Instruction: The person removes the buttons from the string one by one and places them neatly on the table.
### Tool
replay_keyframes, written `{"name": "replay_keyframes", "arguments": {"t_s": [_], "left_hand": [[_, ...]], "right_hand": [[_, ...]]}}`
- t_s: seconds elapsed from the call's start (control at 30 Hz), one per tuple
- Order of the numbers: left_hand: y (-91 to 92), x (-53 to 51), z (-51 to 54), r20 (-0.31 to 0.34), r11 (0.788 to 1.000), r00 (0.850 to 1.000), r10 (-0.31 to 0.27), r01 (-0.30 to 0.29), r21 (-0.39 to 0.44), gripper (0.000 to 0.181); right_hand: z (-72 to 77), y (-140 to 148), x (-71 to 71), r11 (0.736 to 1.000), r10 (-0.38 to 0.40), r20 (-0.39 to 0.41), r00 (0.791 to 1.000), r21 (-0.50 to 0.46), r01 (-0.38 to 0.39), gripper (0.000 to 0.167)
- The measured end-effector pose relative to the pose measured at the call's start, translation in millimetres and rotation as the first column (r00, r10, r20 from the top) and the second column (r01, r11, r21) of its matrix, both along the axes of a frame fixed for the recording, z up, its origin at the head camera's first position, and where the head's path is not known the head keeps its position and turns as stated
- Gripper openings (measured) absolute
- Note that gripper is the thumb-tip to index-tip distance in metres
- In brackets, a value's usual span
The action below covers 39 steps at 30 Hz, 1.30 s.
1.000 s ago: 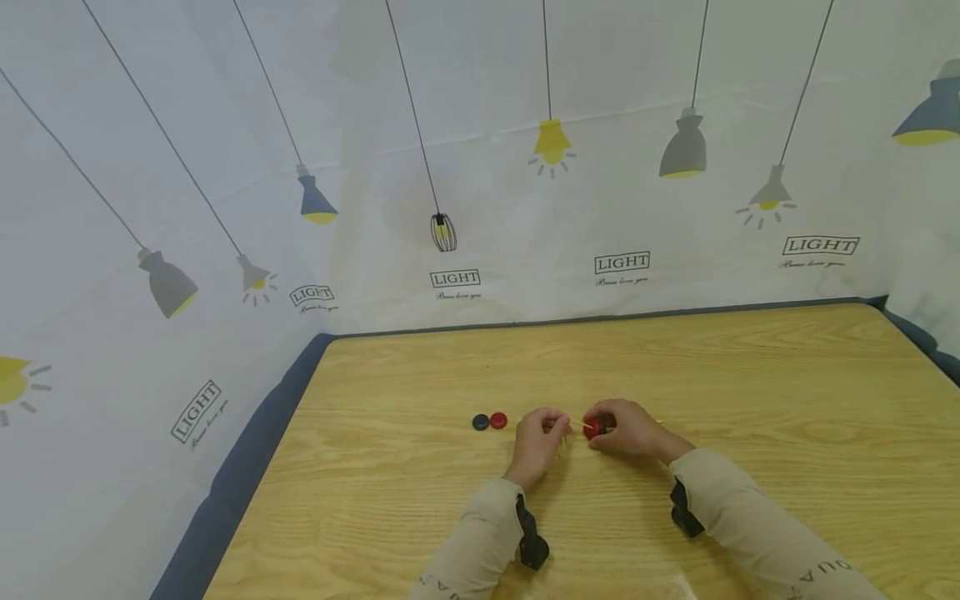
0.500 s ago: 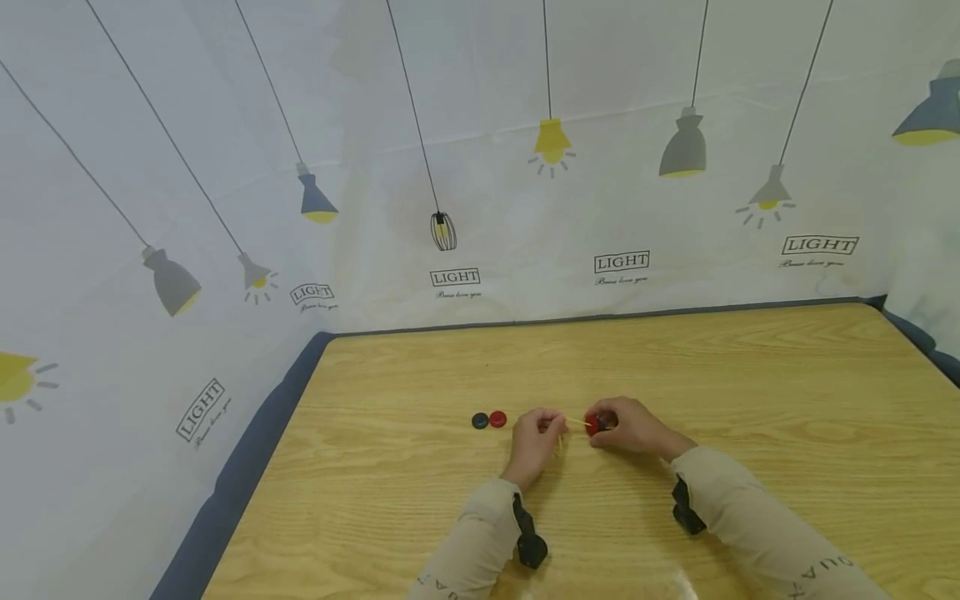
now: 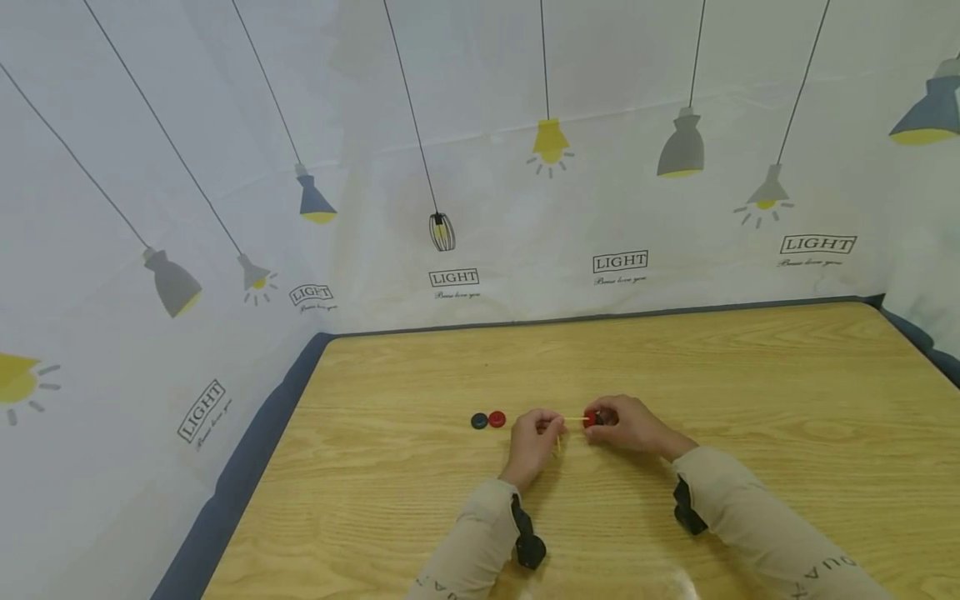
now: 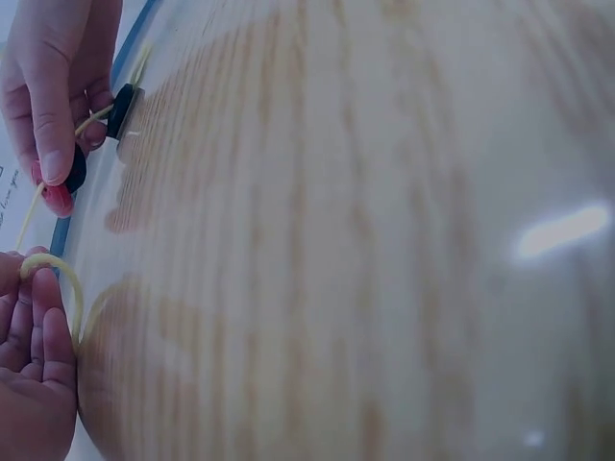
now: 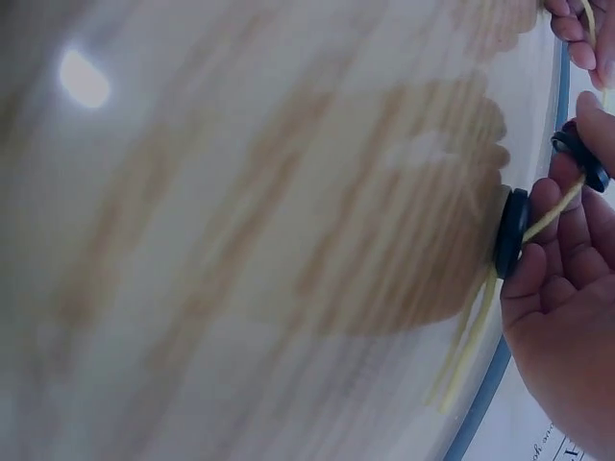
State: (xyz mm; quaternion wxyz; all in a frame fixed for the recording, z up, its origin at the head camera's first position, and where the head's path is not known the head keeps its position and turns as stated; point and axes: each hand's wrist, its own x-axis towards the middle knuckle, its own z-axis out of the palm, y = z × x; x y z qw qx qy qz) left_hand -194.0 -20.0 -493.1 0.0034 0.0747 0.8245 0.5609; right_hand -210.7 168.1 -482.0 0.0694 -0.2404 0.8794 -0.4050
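My left hand (image 3: 534, 442) pinches a yellow cord (image 3: 575, 418), and a loop of it hangs below the fingertips. The cord runs taut to a red button (image 3: 590, 419) pinched between thumb and fingers of my right hand (image 3: 630, 427). Against that red button sits a dark button (image 4: 77, 169), also within the right fingers' grip. Farther along the cord, a second dark button (image 5: 513, 233) hangs below the right hand, with two loose cord ends (image 5: 450, 360) trailing from it. The right fingers partly hide the held buttons.
Left of my hands, a dark blue button (image 3: 479, 421) and a red button (image 3: 497, 419) lie side by side on the wooden table (image 3: 405, 500). A white curtain (image 3: 510, 192) printed with lamps stands behind and at the left.
The cord between my hands has straightened, and my left hand has shifted slightly left. The red button in the right hand has turned, showing less of its face.
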Motion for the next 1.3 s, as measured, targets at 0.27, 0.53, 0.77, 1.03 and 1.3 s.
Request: {"name": "replay_keyframes", "arguments": {"t_s": [0.27,0.53,0.77,1.03,1.3], "left_hand": [[-0.6,0.2,-1.5,0.001,1.0,1.0,0.003,-0.003,0.005,0.016],[-0.5,-1.0,-1.8,0.015,1.0,1.0,0.01,-0.01,0.012,0.015],[-1.4,-2.7,-2.4,0.02,1.0,1.0,0.007,-0.007,0.017,0.015],[-2.6,-1.9,-3.7,0.011,1.0,1.0,0.009,-0.009,0.016,0.015],[-2.3,-2.3,-5.4,0.028,1.0,1.0,0.007,-0.007,0.01,0.014]], "right_hand": [[-0.9,0.8,-1.4,1.0,0.019,-0.018,1.0,0.0,-0.019,0.033],[-2.1,3.8,-3.8,0.997,0.075,-0.01,0.997,-0.025,-0.075,0.029],[3.2,4.5,-3.1,0.991,0.132,0.017,0.991,-0.036,-0.132,0.026],[2.6,4.2,-3.9,0.988,0.147,0.021,0.989,-0.052,-0.145,0.021],[0.3,3.7,-5.5,0.987,0.155,0.033,0.987,-0.042,-0.154,0.024]]}}
